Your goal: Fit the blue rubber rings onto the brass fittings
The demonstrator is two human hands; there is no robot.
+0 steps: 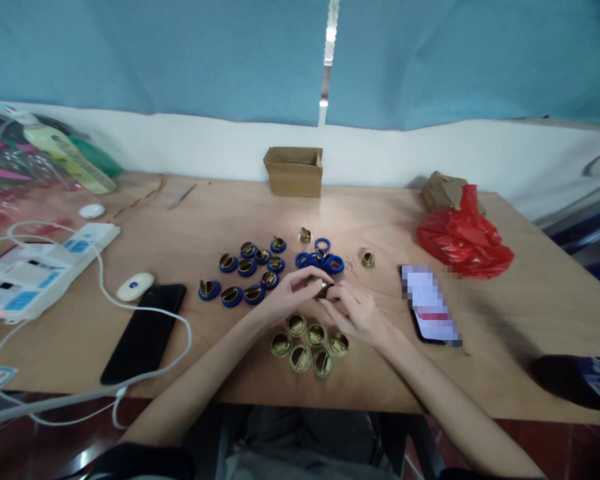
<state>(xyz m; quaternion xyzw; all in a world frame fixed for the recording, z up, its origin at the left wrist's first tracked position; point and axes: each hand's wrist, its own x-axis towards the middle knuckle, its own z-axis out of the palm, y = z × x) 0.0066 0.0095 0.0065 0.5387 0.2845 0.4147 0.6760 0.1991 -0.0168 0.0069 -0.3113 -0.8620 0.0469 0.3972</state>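
Observation:
My left hand (287, 297) and my right hand (353, 312) meet over the middle of the wooden table (230, 220), fingers pinched together on one small brass part (321, 287). Just below my hands lies a cluster of several bare brass parts (309, 343). To the left sit several brass parts fitted with blue rings (245, 273). A small pile of loose blue rings (323, 259) lies right behind my hands, with a single brass part (305, 235) and another (367, 259) near it.
A black phone (145, 330), a white cable (145, 373), a power strip (40, 267) and a white oval device (135, 285) lie at left. A cardboard box (294, 170) stands at the back. A red plastic bag (463, 237) and a lit phone (430, 303) are at right.

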